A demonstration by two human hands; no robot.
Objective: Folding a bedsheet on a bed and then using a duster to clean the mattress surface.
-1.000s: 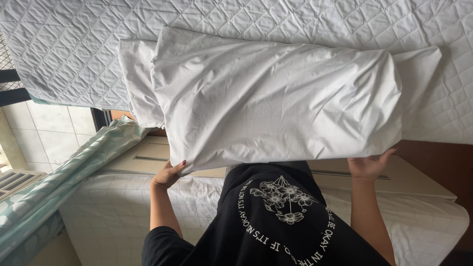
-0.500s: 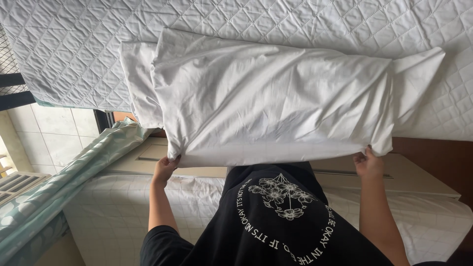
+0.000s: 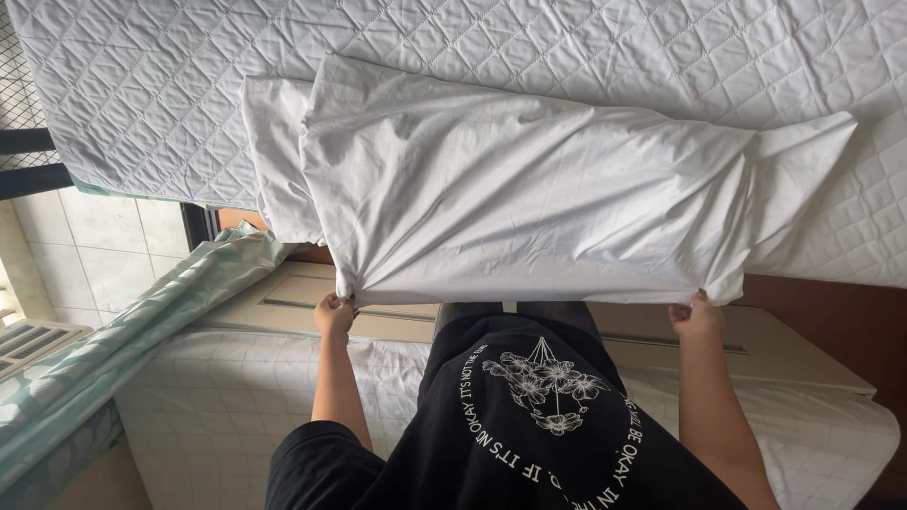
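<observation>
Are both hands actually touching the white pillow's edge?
Touching: the head view shows left hand and right hand each pinching a lower corner of the pillow.

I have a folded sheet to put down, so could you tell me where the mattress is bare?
The quilted mattress is bare above the white pillow and along its left side. The near edge is crowded: both hands, left hand and right hand, grip the pillow's corners.
</observation>
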